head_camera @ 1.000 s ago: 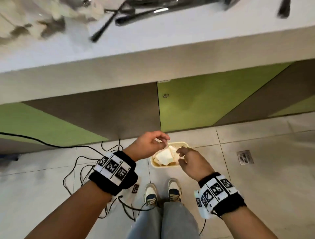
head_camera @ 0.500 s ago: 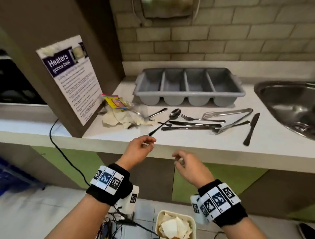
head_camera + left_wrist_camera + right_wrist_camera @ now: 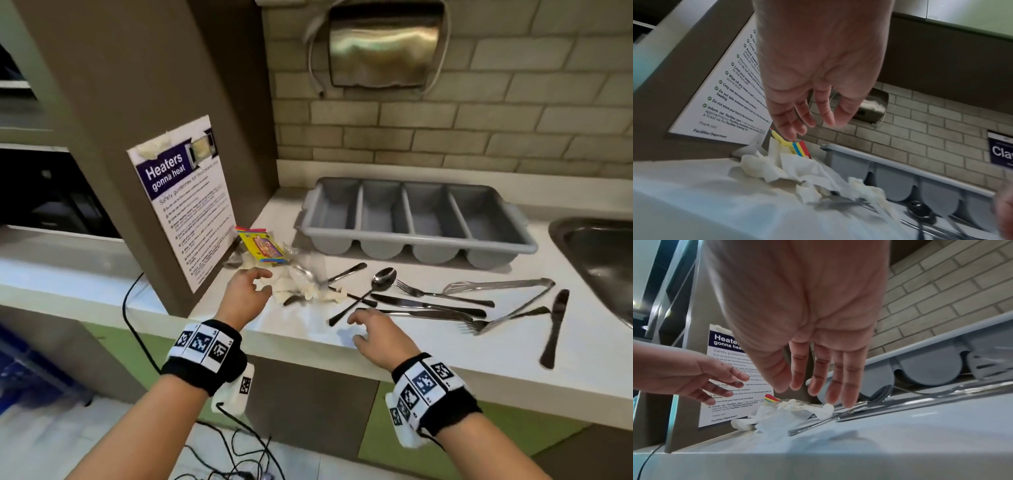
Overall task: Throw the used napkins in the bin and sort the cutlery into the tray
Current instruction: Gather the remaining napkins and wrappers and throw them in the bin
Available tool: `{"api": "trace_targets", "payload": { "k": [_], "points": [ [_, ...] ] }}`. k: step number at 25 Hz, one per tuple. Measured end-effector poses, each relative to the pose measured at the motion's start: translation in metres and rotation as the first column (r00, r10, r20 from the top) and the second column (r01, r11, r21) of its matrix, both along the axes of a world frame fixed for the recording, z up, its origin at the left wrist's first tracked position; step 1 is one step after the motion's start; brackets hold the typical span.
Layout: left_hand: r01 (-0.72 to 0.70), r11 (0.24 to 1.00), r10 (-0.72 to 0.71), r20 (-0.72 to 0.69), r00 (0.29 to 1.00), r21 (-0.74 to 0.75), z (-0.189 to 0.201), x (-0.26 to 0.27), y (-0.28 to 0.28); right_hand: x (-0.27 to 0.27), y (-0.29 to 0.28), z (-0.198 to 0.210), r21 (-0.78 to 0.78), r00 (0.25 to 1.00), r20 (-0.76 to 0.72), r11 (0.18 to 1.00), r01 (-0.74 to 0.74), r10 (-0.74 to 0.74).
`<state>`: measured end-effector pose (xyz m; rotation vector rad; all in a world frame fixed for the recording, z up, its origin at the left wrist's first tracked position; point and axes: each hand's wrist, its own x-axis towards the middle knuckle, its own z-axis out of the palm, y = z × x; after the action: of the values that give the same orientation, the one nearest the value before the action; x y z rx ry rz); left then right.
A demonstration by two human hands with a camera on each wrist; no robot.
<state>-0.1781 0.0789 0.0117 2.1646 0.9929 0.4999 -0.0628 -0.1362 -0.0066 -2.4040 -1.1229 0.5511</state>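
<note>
Crumpled white napkins (image 3: 301,287) (image 3: 797,172) (image 3: 793,408) lie on the white counter with a yellow wrapper (image 3: 262,246) and clear plastic. My left hand (image 3: 251,286) (image 3: 797,120) hovers open just left of the napkins, holding nothing. My right hand (image 3: 366,325) (image 3: 818,386) hangs open above the counter's front edge, near a spoon (image 3: 373,284). Knives, forks and tongs (image 3: 496,286) lie scattered to the right. The grey four-compartment tray (image 3: 414,222) stands behind, empty.
A brown cabinet side carrying a poster (image 3: 185,202) borders the napkins on the left. A steel sink (image 3: 603,260) sits at the right. A paper towel dispenser (image 3: 382,44) hangs on the brick wall. Cables (image 3: 233,445) trail on the floor below.
Both hands have risen from the bin on the floor to the counter. The left has opened and reached the napkin pile; the right has come over the counter edge.
</note>
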Motion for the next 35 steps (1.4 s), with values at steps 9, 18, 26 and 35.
{"api": "trace_targets", "payload": {
  "k": [9,18,26,35],
  "points": [
    [-0.147,0.989,0.147,-0.084,0.986,0.008,0.005,0.059,0.083,0.021,0.116,0.004,-0.145,0.997,0.047,0.987,0.073,-0.067],
    [-0.083,0.994,0.065,-0.231,0.971,-0.068,-0.005,0.074,0.097,0.025,0.161,-0.009,-0.282,0.985,0.17,0.957,0.069,-0.021],
    [-0.072,0.98,0.06,-0.072,0.996,-0.185,-0.006,0.073,0.097,0.039,0.16,-0.006,-0.135,0.96,0.076,0.951,0.279,-0.271],
    [-0.006,0.999,0.017,0.225,0.974,-0.049,0.007,0.062,0.099,0.049,0.134,0.028,0.193,0.924,0.062,0.913,0.359,-0.377]
  ]
}}
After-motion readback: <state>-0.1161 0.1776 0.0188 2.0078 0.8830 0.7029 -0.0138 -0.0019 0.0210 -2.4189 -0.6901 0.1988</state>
